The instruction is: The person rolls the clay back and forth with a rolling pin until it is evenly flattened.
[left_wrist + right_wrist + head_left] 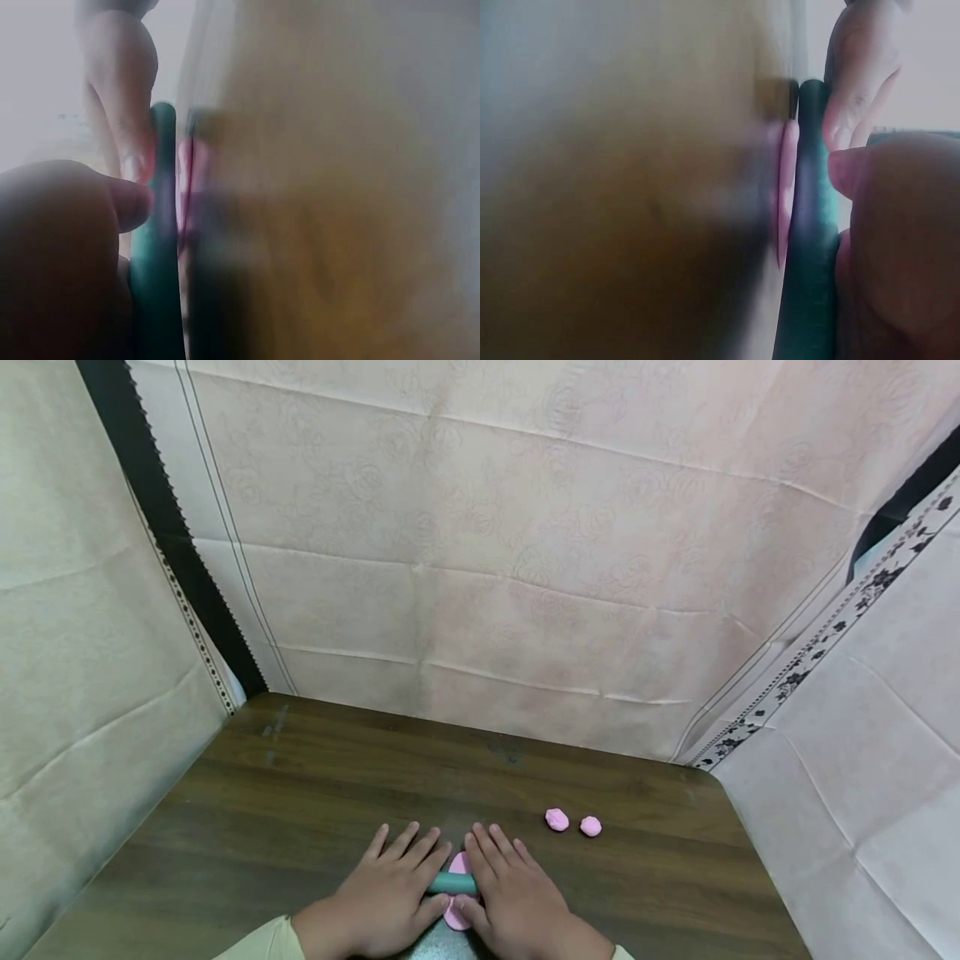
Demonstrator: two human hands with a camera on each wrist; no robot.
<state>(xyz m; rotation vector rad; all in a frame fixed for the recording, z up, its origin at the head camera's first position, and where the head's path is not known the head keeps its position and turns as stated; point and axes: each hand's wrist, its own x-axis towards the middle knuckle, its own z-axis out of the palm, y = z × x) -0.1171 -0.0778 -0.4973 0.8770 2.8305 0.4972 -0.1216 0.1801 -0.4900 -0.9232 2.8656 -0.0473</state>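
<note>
A green rolling pin (453, 883) lies crosswise over a flattened piece of pink clay (459, 862) near the table's front edge. My left hand (392, 891) rests on the pin's left part, fingers straight and pointing forward. On its right part my right hand (517, 893) lies the same way, the two thumbs near each other. Both hands cover the pin's ends in the head view. From the side, in the right wrist view, the pin (814, 202) sits against the thin pink clay (788, 191), with the thumb close to it.
Two small pink clay lumps (557, 819) (591, 826) sit beyond my right hand on the dark wooden table (360, 760). Pale patterned cloth (525, 568) hangs behind the table and along both sides.
</note>
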